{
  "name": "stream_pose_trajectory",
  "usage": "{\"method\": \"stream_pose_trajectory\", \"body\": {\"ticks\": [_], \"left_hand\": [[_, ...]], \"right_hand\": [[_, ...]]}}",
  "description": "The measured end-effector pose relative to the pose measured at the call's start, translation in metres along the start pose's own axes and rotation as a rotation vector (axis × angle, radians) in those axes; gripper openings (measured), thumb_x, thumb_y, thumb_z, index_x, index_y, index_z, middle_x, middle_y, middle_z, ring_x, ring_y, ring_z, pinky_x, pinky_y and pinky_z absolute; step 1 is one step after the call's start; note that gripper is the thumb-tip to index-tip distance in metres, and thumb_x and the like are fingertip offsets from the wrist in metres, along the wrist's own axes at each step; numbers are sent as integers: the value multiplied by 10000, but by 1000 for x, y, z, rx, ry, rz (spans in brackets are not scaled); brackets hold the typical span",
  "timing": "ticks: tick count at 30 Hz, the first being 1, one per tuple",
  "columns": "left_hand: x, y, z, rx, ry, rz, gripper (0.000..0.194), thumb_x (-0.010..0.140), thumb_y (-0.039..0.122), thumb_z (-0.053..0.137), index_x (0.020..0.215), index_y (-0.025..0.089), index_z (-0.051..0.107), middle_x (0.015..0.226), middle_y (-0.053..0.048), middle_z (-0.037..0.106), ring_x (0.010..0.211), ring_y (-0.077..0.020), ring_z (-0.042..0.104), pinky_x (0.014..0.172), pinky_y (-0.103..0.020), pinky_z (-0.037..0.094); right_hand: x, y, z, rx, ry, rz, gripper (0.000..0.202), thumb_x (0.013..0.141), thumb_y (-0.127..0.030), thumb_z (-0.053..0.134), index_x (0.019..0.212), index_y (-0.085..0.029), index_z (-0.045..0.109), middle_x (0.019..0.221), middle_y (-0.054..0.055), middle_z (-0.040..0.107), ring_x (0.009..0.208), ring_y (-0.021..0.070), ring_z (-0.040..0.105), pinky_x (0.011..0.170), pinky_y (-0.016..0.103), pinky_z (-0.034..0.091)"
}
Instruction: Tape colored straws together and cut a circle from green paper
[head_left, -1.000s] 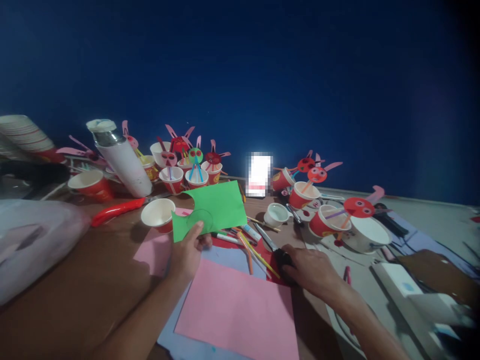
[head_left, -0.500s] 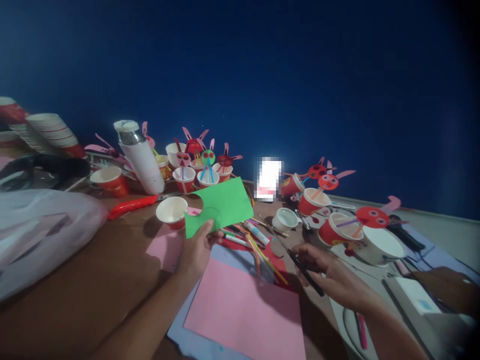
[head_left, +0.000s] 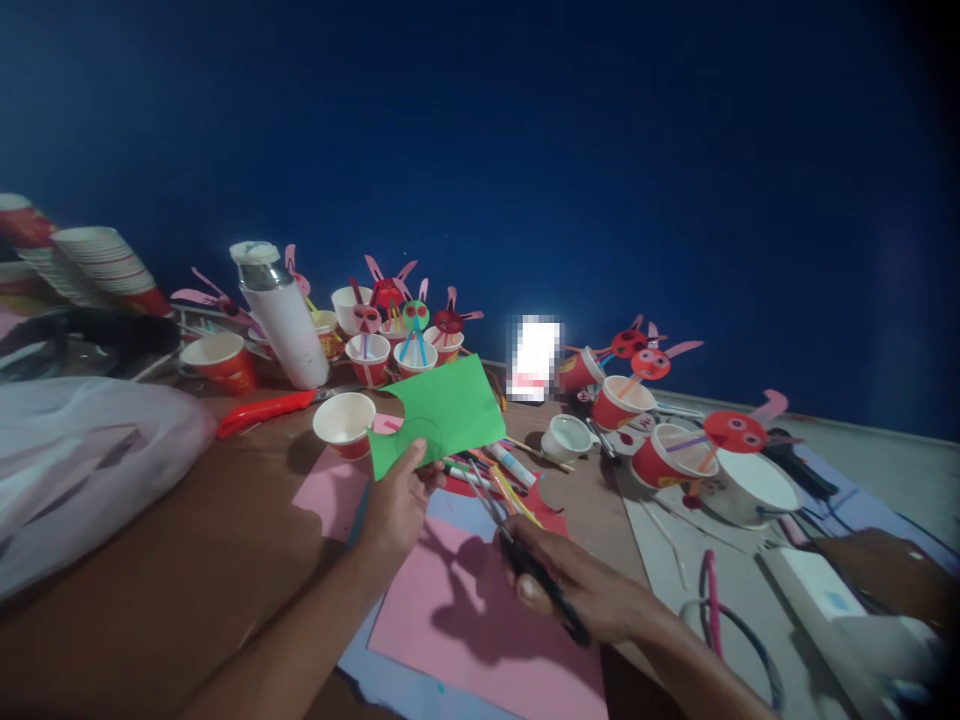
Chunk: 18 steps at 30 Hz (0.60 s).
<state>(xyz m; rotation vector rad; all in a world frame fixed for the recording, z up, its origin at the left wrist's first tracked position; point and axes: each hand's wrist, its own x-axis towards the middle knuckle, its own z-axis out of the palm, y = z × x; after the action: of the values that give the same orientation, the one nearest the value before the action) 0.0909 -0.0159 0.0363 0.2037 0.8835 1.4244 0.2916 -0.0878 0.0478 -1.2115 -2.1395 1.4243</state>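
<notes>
My left hand (head_left: 405,495) pinches a sheet of green paper (head_left: 454,405) by its lower edge. A drawn circle shows on the paper near my thumb, and a curved piece is cut out of its left side. In my right hand (head_left: 574,580) are black-handled scissors (head_left: 544,580), with the blades parted and pointing up and left, a short way from the green paper. Below both hands lies a pink sheet (head_left: 487,630) on top of light blue paper (head_left: 352,655). Markers and coloured straws (head_left: 517,495) lie behind my right hand.
Paper cups with paper faces (head_left: 416,355) stand along the blue wall. A white bottle (head_left: 281,320), a red-handled cutter (head_left: 266,412) and an open cup (head_left: 345,425) are left. A plastic bag (head_left: 90,470) fills the left edge. Another person's hand (head_left: 885,570) rests at right.
My right hand has moved left with the scissors, from beside the straws to over the pink sheet, and the blades now point towards the green paper. My left hand has hardly moved.
</notes>
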Motion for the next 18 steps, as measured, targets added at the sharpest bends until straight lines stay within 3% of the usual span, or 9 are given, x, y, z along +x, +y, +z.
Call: {"method": "stream_pose_trajectory", "body": {"ticks": [4,8,12,18], "left_hand": [[-1,-7,-1,26,8,-16,98,671,99,651,719,132,572,580,7,623,471,-103,566,453,-203,465],[-4,-12,0,48,-31,15,141,646,144,687,739,139,581,639,10,636,532,-102,578,537,-223,488],[-11,-17,-1,111,-23,51,245,637,232,710,832,142,592,735,-1,643,577,-108,571,523,-226,453],[-19,-26,-3,202,21,85,294,624,337,723,796,138,591,605,37,563,491,-79,491,481,-208,389]], "right_hand": [[17,-3,9,-37,38,24,262,867,-440,450,946,-190,456,810,13,504,709,141,454,686,281,428],[30,-5,14,123,54,-20,282,889,-465,409,953,-194,446,815,5,492,707,129,459,665,259,431],[35,-8,19,204,81,-61,322,891,-495,392,965,-189,462,854,18,494,763,142,464,691,271,424],[36,-8,28,266,93,-83,363,882,-531,392,998,-192,454,842,13,484,761,147,454,699,274,413]]}}
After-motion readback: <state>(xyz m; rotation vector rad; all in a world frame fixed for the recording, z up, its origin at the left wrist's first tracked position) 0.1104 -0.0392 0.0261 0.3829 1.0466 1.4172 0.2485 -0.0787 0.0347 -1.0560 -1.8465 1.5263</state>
